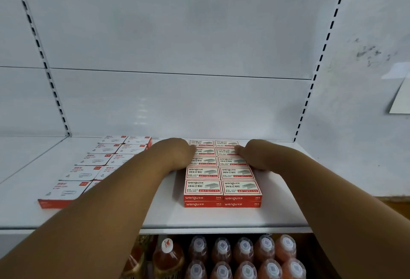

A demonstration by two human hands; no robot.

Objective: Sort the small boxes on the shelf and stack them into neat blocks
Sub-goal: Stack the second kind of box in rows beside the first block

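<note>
On the white shelf sits a block of red and white staple boxes, two columns wide and two layers high. My left hand presses against the block's left side near its back half. My right hand presses against the right side, thumb lying on a top box. Both hands squeeze the block from either side; their fingers are hidden behind the boxes. To the left lies a second block of white paper-clip boxes with red labels, partly covered by my left forearm.
The shelf's back panel and slotted uprights stand behind the boxes. Below the shelf's front edge are rows of capped orange drink bottles. A paper sheet hangs on the wall at right.
</note>
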